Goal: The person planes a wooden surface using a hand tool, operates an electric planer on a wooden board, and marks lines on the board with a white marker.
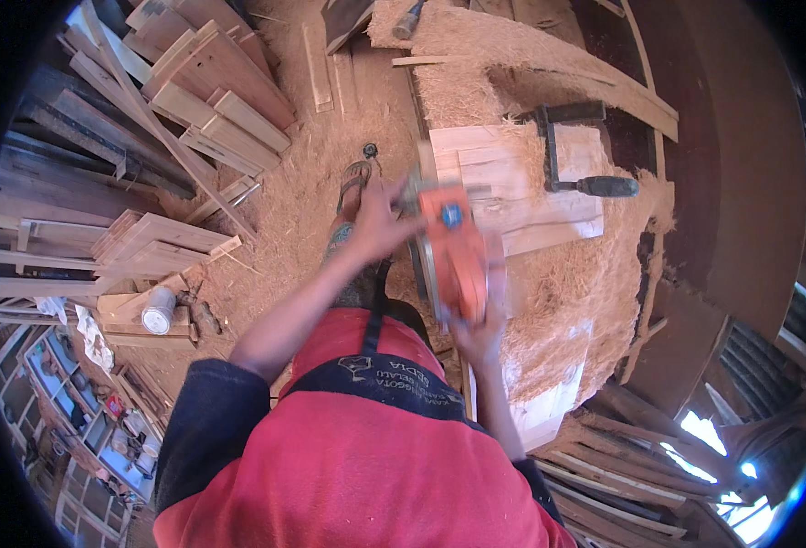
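An orange electric planer with a blue round knob on top is blurred by motion over the left edge of a pale wooden board. My right hand grips its rear end, nearest my body. At the planer's front left side is my left hand, its thumb and fingers around the edge there; blur hides the exact grip. A dark bar clamp with a black handle sits across the board, to the right of the planer.
Wood shavings heap over the workbench and floor. Stacked planks and boards lean at left, near a white-lidded can. A brush-like tool lies at the bench's far end. A brown panel stands right.
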Available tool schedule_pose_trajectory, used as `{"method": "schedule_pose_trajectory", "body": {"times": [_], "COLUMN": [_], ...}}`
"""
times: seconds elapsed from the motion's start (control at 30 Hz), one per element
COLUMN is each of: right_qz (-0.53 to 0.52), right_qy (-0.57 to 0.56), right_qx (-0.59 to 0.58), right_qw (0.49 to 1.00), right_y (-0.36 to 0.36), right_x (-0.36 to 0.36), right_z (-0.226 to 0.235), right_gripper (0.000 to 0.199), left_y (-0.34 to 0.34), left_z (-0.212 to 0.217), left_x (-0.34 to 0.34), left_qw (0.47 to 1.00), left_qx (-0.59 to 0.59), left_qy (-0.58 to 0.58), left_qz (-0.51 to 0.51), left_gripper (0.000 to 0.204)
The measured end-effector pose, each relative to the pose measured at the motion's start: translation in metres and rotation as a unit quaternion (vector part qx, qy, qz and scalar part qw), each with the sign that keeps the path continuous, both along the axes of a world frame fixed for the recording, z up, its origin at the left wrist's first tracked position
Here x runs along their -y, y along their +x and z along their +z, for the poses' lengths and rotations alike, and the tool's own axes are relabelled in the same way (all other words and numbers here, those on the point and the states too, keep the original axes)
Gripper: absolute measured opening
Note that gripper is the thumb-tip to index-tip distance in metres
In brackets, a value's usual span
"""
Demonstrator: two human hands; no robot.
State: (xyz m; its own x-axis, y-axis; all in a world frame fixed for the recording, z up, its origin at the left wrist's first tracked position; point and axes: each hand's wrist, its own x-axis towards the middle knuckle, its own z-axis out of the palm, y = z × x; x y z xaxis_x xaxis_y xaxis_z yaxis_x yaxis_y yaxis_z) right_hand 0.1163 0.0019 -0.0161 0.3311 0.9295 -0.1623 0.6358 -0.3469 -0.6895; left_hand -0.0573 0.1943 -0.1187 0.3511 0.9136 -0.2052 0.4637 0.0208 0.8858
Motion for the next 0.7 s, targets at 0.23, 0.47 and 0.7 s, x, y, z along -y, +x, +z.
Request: {"method": "schedule_pose_trajectory", "body": {"times": [0.23, 0.47, 0.7], "right_qz": [-0.027, 0.039, 0.034], "right_qy": [-0.072, 0.134, 0.086], "right_qx": [-0.035, -0.019, -0.004], "right_qw": [0.996, 0.99, 0.996], "right_y": [-0.001, -0.015, -0.007], "right_x": [0.038, -0.155, -0.145], "right_z": [0.019, 0.006, -0.008], "right_gripper": [0.047, 0.033, 0.035], "left_y": [0.002, -0.011, -0.005], "left_z": [0.013, -0.006, 0.008], "left_x": [0.044, -0.138, -0.133], "left_qw": [0.999, 0.996, 0.988], "left_qx": [0.019, 0.055, 0.149], "left_qy": [-0.035, -0.074, -0.026], "left_qz": [0.009, -0.014, 0.005], "left_gripper": [0.091, 0.08, 0.06]}}
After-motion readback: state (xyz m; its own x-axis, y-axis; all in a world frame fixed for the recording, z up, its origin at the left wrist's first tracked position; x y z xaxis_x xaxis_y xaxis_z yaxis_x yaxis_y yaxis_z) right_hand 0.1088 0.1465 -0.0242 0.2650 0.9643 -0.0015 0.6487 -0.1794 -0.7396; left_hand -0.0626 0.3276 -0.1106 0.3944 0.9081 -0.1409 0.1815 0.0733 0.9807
